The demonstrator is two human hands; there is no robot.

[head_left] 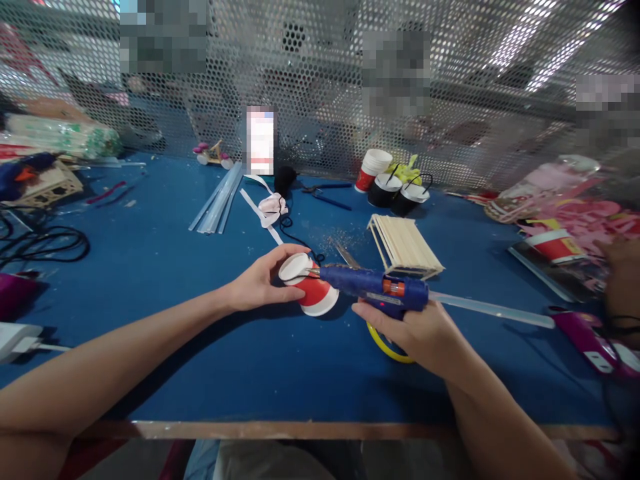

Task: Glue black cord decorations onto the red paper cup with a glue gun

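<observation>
My left hand (267, 279) is closed around a red and white paper cup (316, 293), which lies tilted just above or on the blue table. A blue hot glue gun (370, 285) is gripped in my right hand (415, 327), its metal nozzle at the cup's white rim. A long clear glue stick (493, 310) sticks out of the gun's back end. Black yarn (299, 235) runs over the table toward the cup. Under the gun lie scissors, partly hidden, with a yellow handle (387, 345) and the blades (347, 253) showing.
Several glue sticks (219, 200), white ribbon (273, 208) and pliers (327, 195) lie beyond my hands. At the back right are stacked cups (373, 170), two black-wrapped cups (397, 193) and a small wooden-stick stand (406, 245). Another person's hand (623, 273) is at the far right.
</observation>
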